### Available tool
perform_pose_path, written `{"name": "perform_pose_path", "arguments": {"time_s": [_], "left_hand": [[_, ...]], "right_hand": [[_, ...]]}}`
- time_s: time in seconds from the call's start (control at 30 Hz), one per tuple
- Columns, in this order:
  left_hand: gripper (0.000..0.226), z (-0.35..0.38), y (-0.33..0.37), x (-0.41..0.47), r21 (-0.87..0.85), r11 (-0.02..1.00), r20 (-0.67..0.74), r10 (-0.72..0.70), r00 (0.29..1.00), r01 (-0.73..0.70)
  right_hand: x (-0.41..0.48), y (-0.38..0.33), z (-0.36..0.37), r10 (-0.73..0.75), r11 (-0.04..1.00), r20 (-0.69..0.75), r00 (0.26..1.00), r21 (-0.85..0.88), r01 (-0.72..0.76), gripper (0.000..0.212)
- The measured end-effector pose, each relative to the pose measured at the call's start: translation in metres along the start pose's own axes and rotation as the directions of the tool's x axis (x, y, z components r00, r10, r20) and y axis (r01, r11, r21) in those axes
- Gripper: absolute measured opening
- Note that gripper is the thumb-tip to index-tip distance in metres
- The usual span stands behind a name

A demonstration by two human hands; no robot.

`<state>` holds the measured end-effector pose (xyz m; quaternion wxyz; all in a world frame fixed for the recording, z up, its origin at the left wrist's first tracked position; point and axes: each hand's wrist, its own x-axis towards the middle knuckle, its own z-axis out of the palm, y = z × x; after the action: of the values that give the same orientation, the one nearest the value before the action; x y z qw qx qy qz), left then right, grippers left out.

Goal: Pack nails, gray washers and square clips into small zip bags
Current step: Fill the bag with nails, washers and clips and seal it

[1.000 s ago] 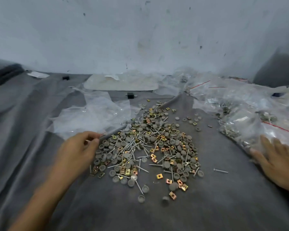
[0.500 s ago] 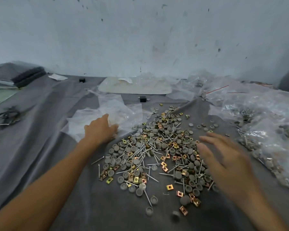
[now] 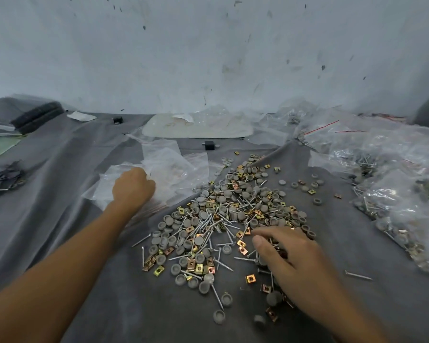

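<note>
Right hand (image 3: 291, 258) now over one heap (image 3: 223, 214)

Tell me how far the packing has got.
Done: filled bags lie heaped on the right. In hand: the left hand rests on the empty zip bags, the right hand lies over the loose pile. Left: that large pile of nails, washers and clips is unbagged.

Empty bags (image 3: 169, 169) left of pile (image 3: 223, 219) (centre); filled bags (image 3: 394, 194) right.

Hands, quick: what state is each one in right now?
Left hand: on the clear plastic zip bags, fingers hidden; cannot tell.
Right hand: open, spread over the heap of nails, gray washers and square clips.
</note>
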<state>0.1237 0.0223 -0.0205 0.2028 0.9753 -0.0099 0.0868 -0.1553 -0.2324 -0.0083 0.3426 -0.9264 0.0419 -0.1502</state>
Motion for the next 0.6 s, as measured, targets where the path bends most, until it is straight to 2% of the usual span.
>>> {"name": "perform_pose_path", "arguments": {"time_s": [0.1, 0.17, 0.23, 0.3, 0.37, 0.5, 0.6], "left_hand": [[0.029, -0.021, 0.008, -0.013, -0.172, 0.985, -0.092, -0.032, 0.995, 0.016], [0.027, -0.04, 0.02, -0.031, -0.404, 0.915, -0.08, -0.023, 0.997, -0.012], [0.017, -0.062, 0.034, -0.065, -0.682, 0.731, 0.057, 0.039, 0.998, 0.01], [0.013, -0.079, 0.047, -0.108, -0.825, 0.556, 0.229, 0.168, 0.959, 0.1], [0.023, -0.085, 0.055, -0.149, -0.871, 0.465, 0.311, 0.275, 0.91, 0.158], [0.034, -0.076, 0.064, -0.199, -0.916, 0.35, 0.302, 0.277, 0.912, 0.197], [0.029, -0.071, 0.064, -0.211, -0.916, 0.378, 0.276, 0.34, 0.899, 0.138]], "right_hand": [[-0.001, -0.004, 0.0, -0.001, 1.0, 0.018, 1.0, 0.005, 0.001, 0.045], [-0.001, -0.007, -0.001, -0.021, 0.999, 0.002, 1.0, 0.031, 0.021, 0.044], [-0.003, -0.01, 0.001, -0.058, 0.995, -0.054, 0.997, 0.079, 0.062, 0.034], [-0.005, -0.016, 0.006, -0.101, 0.984, -0.129, 0.987, 0.136, 0.118, 0.025], [-0.009, -0.024, 0.012, -0.145, 0.96, -0.193, 0.971, 0.211, 0.185, 0.023], [-0.014, -0.041, 0.022, -0.143, 0.883, -0.243, 0.959, 0.407, 0.235, 0.013], [-0.016, -0.049, 0.029, -0.068, 0.79, -0.155, 0.986, 0.595, 0.148, 0.019]]}}
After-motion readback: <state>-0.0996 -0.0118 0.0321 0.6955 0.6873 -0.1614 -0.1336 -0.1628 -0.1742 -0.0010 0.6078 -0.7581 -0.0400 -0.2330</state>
